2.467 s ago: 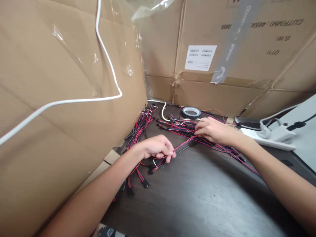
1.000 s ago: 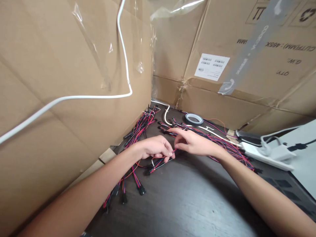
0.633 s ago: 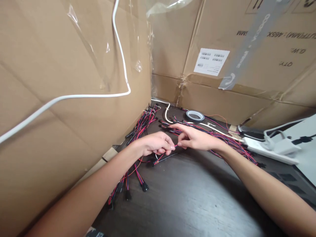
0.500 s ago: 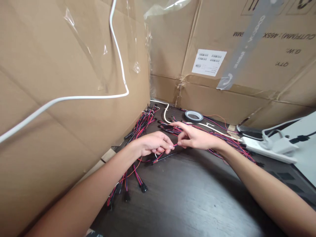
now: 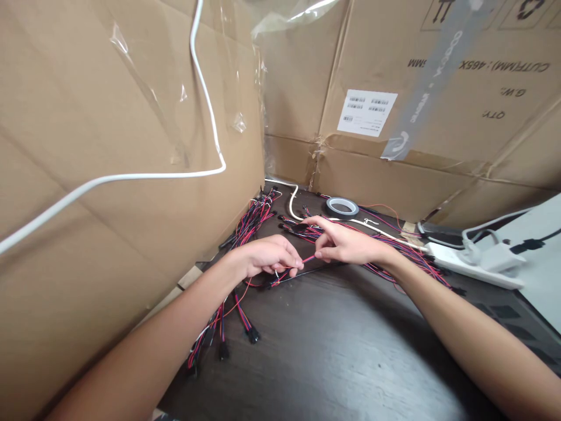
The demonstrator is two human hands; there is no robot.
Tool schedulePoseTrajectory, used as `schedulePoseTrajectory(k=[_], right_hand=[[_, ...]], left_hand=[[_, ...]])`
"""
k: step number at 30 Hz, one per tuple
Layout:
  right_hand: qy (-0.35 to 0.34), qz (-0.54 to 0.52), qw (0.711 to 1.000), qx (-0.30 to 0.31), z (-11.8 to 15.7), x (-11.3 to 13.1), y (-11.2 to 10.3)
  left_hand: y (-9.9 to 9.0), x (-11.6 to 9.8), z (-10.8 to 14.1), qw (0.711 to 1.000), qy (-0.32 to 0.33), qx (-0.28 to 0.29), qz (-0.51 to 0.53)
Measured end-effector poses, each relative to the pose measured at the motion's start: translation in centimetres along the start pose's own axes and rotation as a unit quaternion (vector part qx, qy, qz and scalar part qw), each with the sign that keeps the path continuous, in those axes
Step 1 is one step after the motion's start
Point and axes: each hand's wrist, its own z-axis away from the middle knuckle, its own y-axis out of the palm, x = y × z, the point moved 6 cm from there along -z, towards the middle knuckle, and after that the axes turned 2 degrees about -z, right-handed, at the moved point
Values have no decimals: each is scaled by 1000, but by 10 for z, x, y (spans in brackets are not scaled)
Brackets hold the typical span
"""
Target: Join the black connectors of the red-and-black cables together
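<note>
Thin red and blue wires (image 5: 308, 258) stretch across the short gap between my two hands, just over the dark table. My left hand (image 5: 272, 256) pinches them between thumb and fingers, and a thin orange wire (image 5: 240, 302) trails from below that hand. On the other side, the thumb and index finger of my right hand (image 5: 344, 242) are closed on the same wires, its other fingers curled. Black plug connectors (image 5: 253, 334) end several wires below my left hand. Behind the hands lies a bundle of red and blue wires (image 5: 258, 219); another bundle (image 5: 405, 256) runs beneath my right forearm.
A roll of tape (image 5: 342, 207) lies beyond my right hand. On the right is a white power strip (image 5: 473, 267) with plugs in it. Cardboard walls (image 5: 131, 234) enclose the left and back, and a white cable (image 5: 144, 175) crosses the left one.
My left hand has shifted slightly left and its fingers have moved along the wires, so more wire shows between the hands. My right hand stays nearly in place.
</note>
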Motion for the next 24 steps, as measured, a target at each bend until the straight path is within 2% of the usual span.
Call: schedulePoseTrajectory(k=[9,15,24], right_hand=[[3,22,1000,-3,-5,-7,5],[-49,119,989,-73,-5,7,-4],[-107,156,982,-6,-3,18,10]], left_hand=[[1,2,-4,999,-12,-48,-21],[2,3,-4,997,-7,-57,-51],[3,3,-5,995,21,-50,-83]])
